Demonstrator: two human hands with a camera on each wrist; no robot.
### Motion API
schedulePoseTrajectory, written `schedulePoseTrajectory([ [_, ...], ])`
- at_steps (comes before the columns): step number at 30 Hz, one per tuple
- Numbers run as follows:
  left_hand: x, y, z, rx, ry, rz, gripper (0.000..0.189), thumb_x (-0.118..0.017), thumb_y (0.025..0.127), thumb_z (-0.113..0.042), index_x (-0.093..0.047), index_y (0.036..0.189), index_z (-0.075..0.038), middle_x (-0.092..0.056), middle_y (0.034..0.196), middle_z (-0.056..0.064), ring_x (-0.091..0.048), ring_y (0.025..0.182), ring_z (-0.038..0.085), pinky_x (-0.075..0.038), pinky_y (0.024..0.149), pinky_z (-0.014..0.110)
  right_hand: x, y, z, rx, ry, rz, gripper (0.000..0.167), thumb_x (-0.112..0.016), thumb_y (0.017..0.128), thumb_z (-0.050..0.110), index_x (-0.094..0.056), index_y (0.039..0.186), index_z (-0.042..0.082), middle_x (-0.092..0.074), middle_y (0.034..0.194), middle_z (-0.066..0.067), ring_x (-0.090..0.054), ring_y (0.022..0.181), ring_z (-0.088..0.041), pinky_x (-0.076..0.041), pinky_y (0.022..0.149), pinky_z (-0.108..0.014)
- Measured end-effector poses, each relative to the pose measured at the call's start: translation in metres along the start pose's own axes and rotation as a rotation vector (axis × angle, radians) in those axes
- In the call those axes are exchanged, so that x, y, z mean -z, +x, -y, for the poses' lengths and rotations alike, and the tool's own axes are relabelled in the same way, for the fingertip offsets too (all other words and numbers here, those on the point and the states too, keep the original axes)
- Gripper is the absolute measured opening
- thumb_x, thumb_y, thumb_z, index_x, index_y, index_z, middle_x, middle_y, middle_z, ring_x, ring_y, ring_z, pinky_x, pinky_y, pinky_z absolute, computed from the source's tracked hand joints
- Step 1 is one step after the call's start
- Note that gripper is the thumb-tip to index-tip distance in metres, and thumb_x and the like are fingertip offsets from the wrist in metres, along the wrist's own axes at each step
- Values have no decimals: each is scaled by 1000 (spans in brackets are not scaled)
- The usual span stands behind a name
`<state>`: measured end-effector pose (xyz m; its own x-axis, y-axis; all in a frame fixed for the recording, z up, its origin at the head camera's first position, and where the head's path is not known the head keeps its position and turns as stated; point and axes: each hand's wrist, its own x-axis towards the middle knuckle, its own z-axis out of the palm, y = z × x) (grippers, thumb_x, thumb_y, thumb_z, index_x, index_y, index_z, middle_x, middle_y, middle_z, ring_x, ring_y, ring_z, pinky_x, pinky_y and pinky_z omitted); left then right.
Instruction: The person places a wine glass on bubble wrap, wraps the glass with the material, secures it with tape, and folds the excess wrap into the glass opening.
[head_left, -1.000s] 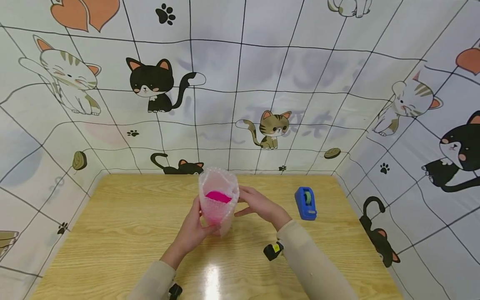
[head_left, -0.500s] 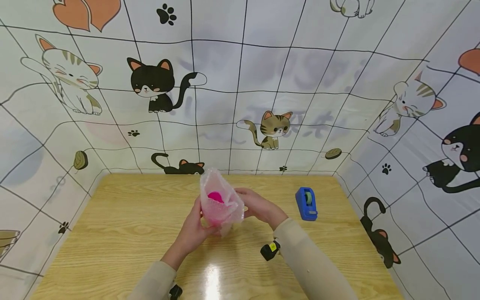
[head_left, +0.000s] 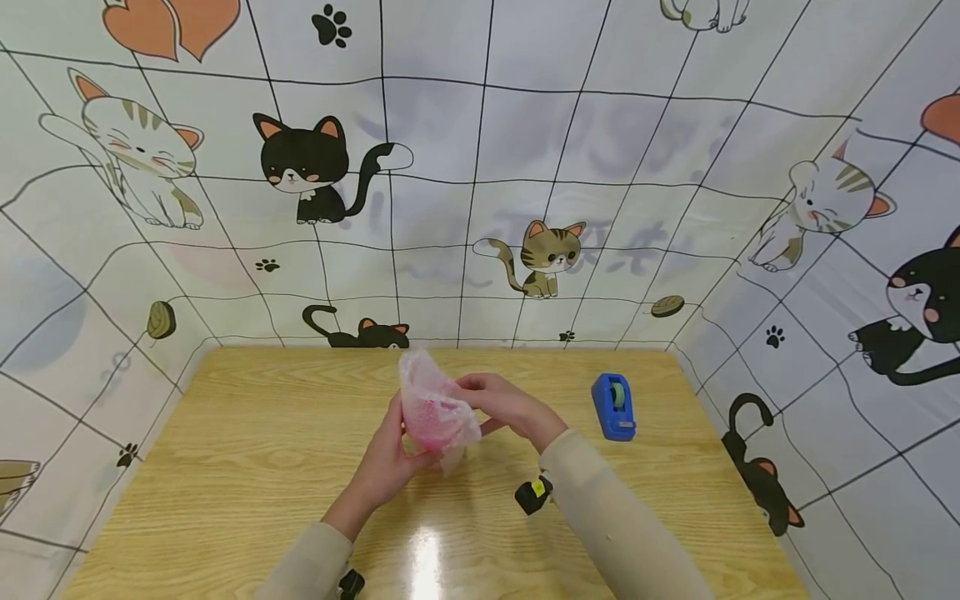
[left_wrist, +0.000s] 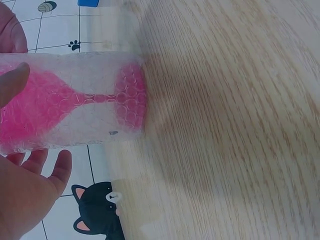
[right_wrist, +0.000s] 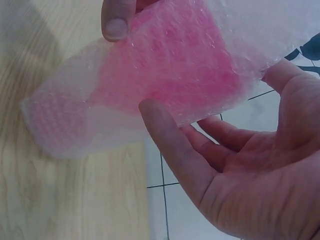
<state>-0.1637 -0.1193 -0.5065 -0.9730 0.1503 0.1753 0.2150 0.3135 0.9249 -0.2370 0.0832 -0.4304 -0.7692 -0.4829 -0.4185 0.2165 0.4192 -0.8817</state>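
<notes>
A pink goblet [left_wrist: 40, 102] stands wrapped in clear bubble wrap [head_left: 422, 375]; its bowl, thin stem and round base show through in the left wrist view. My left hand [head_left: 388, 454] grips the wrapped bowl from the left, thumb in front and fingers behind. From the right, my right hand [head_left: 513, 408] holds the loose upper part of the wrap, folding it over the goblet's mouth. In the right wrist view, the right thumb [right_wrist: 167, 135] lies against the wrap and the index finger reaches its top edge. The goblet's rim is hidden under the wrap.
A blue tape dispenser [head_left: 613, 408] with a roll of tape sits at the right of the wooden table [head_left: 247, 467]. Cat-print cloth [head_left: 450, 167] hangs behind and along both sides. Black wrist cameras show below both hands.
The right hand has moved left and inward, bending the top of the bubble wrap down over the pink opening, which was visible before. The left hand keeps its grip in place.
</notes>
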Motion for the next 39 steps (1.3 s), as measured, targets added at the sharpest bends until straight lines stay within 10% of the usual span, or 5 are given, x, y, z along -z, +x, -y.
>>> schedulePoseTrajectory([
  [27,3,4,-1,-23,44,35,100,-84,75,-12,-21,150,-31,-44,145,0,-46,133,24,-40,109,55,-10,6,28,19,-491,-163,21,-59,91,22,-70,101,6,-62,81,-5,-62,72,-18,-60,60,-34],
  [31,15,6,-4,-47,85,45,84,-68,80,7,-29,150,-21,-45,148,8,-43,137,31,-40,107,59,-12,7,27,24,-493,-179,22,-58,92,22,-71,101,7,-62,79,-4,-63,71,-19,-59,58,-33],
  [36,37,18,-20,123,29,-2,36,-50,100,-13,-54,136,-9,-56,138,14,-52,130,32,-46,104,51,-12,7,25,30,-481,-185,22,-57,93,20,-71,102,6,-62,78,-4,-68,78,-29,-59,57,-32],
  [39,46,30,-32,235,-20,46,48,-43,103,-42,-58,133,-7,-58,135,14,-56,123,31,-51,100,45,-12,7,24,23,-475,-189,22,-57,93,20,-71,102,6,-62,78,-4,-68,79,-29,-60,58,-32],
])
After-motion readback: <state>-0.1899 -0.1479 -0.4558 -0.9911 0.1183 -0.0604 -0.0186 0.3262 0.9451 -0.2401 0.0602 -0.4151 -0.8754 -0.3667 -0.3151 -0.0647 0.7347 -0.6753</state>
